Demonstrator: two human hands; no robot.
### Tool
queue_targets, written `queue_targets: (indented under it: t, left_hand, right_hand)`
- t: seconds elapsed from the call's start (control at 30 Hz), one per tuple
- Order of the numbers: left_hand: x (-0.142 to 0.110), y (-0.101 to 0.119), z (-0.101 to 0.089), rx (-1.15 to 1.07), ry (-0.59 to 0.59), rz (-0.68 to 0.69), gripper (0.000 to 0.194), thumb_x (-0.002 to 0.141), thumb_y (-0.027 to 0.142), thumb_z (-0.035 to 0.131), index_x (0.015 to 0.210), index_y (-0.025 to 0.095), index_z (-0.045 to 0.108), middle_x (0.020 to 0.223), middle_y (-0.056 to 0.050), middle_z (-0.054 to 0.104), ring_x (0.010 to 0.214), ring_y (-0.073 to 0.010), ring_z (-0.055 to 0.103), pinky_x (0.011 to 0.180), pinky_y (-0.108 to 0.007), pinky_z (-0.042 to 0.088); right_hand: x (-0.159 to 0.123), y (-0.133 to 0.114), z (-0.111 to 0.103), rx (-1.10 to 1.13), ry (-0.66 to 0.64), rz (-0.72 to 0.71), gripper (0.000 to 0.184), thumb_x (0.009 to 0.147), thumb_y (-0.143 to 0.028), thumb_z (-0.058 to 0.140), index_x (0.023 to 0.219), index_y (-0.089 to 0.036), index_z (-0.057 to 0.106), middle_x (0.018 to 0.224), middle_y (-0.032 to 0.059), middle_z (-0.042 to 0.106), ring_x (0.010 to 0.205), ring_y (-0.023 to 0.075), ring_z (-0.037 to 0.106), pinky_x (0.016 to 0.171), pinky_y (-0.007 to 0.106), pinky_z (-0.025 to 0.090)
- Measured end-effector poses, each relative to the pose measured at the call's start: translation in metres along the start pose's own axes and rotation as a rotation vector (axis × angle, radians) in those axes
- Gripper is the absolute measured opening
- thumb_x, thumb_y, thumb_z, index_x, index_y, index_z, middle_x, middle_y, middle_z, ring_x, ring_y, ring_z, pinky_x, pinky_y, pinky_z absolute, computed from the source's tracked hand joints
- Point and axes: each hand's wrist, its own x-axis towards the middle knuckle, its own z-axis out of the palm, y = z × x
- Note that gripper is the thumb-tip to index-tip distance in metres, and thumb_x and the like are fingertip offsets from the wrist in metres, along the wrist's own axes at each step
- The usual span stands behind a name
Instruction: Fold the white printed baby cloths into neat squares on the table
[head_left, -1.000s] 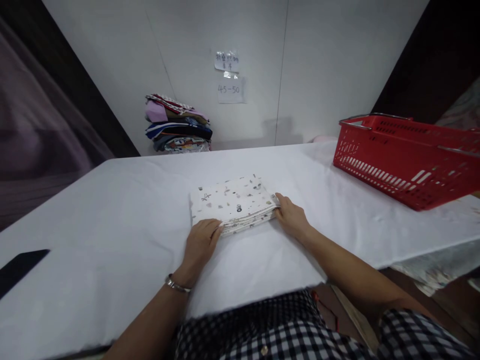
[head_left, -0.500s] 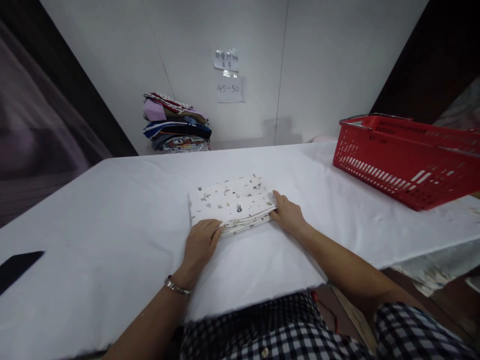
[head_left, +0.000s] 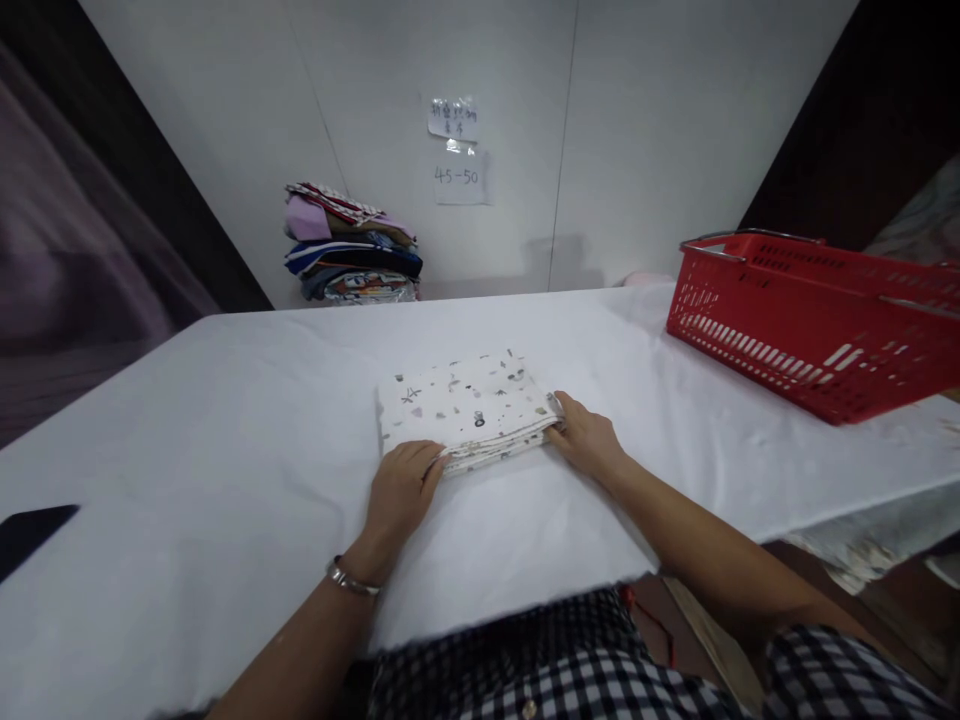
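A white cloth [head_left: 465, 405] with a scattered print of small grey and green motifs lies folded in several layers in front of me. Its layered edge faces me. My left hand [head_left: 405, 485] grips the near left corner, thumb along the edge and fingers curled over the top. At the near right corner, my right hand [head_left: 585, 432] pinches the layers between thumb and fingers. The cloth rests on a white-covered table [head_left: 247, 430]. Fingertips of both hands are partly hidden by the fabric.
A red plastic basket [head_left: 787, 325] with metal handles stands at the right. At the back left, a stack of folded fabrics [head_left: 352, 245] sits by the wall. Paper signs [head_left: 459, 177] hang on the wall. A dark flat object [head_left: 34, 530] lies at the left edge.
My right hand moved slightly inward, then back outward to the right along the cloth's edge. My left hand stays at its corner, and the cloth remains in place.
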Motion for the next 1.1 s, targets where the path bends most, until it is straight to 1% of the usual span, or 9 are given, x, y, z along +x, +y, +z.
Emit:
queue_targets:
  t: [0.07, 0.27, 0.4, 0.5, 0.6, 0.67, 0.83, 0.97, 1.1]
  left_hand:
    - [0.001, 0.001, 0.000, -0.006, -0.002, -0.003, 0.027, 0.090, 0.034, 0.041, 0.096, 0.019, 0.063, 0.097, -0.006, 0.066, 0.092, -0.0205, 0.057, 0.082, -0.037, 0.045]
    - [0.000, 0.000, -0.001, -0.009, -0.003, -0.009, 0.028, 0.090, 0.036, 0.041, 0.096, 0.019, 0.063, 0.097, -0.006, 0.066, 0.091, -0.0208, 0.058, 0.082, -0.036, 0.045]
    - [0.000, -0.001, -0.001, 0.000, -0.015, 0.000, 0.028, 0.090, 0.035, 0.041, 0.097, 0.019, 0.063, 0.098, -0.006, 0.066, 0.092, -0.0205, 0.057, 0.083, -0.036, 0.045]
    - [0.000, 0.000, -0.001, 0.003, -0.025, 0.008, 0.027, 0.090, 0.034, 0.042, 0.097, 0.018, 0.063, 0.098, -0.006, 0.066, 0.092, -0.0207, 0.057, 0.082, -0.037, 0.045]
    - [-0.001, 0.001, -0.001, 0.007, -0.033, 0.019, 0.027, 0.090, 0.034, 0.043, 0.099, 0.018, 0.063, 0.100, -0.007, 0.065, 0.094, -0.0212, 0.057, 0.083, -0.038, 0.045]
    - [-0.001, 0.001, -0.001, 0.012, -0.029, 0.037, 0.027, 0.089, 0.034, 0.043, 0.100, 0.018, 0.062, 0.100, -0.007, 0.065, 0.094, -0.0217, 0.056, 0.083, -0.039, 0.045]
    - [-0.002, 0.002, -0.002, 0.019, -0.023, 0.072, 0.027, 0.089, 0.034, 0.044, 0.102, 0.019, 0.062, 0.101, -0.007, 0.064, 0.096, -0.0224, 0.056, 0.084, -0.040, 0.046]
    - [-0.003, 0.002, -0.002, 0.017, -0.031, 0.087, 0.027, 0.090, 0.033, 0.043, 0.102, 0.020, 0.063, 0.102, -0.007, 0.064, 0.096, -0.0227, 0.056, 0.085, -0.041, 0.046]
    - [-0.005, 0.001, -0.001, 0.005, -0.046, 0.102, 0.027, 0.090, 0.032, 0.042, 0.105, 0.020, 0.062, 0.105, -0.007, 0.064, 0.099, -0.0222, 0.055, 0.087, -0.042, 0.046]
  right_hand:
    - [0.003, -0.003, 0.000, -0.015, 0.001, 0.016, 0.055, 0.086, -0.043, 0.042, 0.133, -0.017, 0.031, 0.112, 0.0122, 0.058, 0.091, 0.0237, 0.057, 0.069, 0.029, 0.038]
    - [0.002, 0.000, -0.002, -0.005, 0.015, -0.006, 0.042, 0.086, -0.030, 0.040, 0.126, -0.018, 0.036, 0.108, 0.0093, 0.061, 0.087, 0.0214, 0.058, 0.064, 0.027, 0.035]
    - [-0.003, 0.006, -0.003, 0.007, 0.021, 0.039, 0.039, 0.085, -0.028, 0.042, 0.122, -0.020, 0.039, 0.096, 0.0051, 0.064, 0.080, 0.0202, 0.059, 0.063, 0.027, 0.033]
    - [-0.002, 0.009, -0.003, 0.014, 0.004, 0.040, 0.029, 0.086, -0.027, 0.041, 0.113, -0.020, 0.044, 0.093, 0.0041, 0.064, 0.079, 0.0191, 0.058, 0.063, 0.027, 0.032]
    - [0.000, 0.010, -0.005, 0.000, -0.026, -0.006, 0.020, 0.087, -0.024, 0.039, 0.105, -0.020, 0.048, 0.097, 0.0047, 0.063, 0.084, 0.0183, 0.058, 0.064, 0.026, 0.033]
    - [0.001, 0.010, -0.006, -0.018, -0.048, -0.028, 0.020, 0.087, -0.021, 0.038, 0.104, -0.020, 0.049, 0.102, 0.0054, 0.063, 0.086, 0.0182, 0.058, 0.065, 0.026, 0.033]
    - [0.004, 0.011, -0.006, -0.013, 0.020, -0.017, 0.025, 0.089, -0.022, 0.034, 0.110, -0.021, 0.046, 0.112, 0.0055, 0.060, 0.090, 0.0186, 0.058, 0.066, 0.026, 0.034]
    - [0.007, 0.013, -0.003, -0.042, -0.081, 0.003, 0.021, 0.088, -0.022, 0.035, 0.104, -0.021, 0.048, 0.091, 0.0044, 0.066, 0.078, 0.0190, 0.060, 0.060, 0.026, 0.031]
    - [0.006, 0.016, -0.001, -0.049, -0.093, 0.015, 0.020, 0.087, -0.023, 0.036, 0.103, -0.021, 0.048, 0.083, 0.0037, 0.066, 0.073, 0.0182, 0.059, 0.058, 0.025, 0.029]
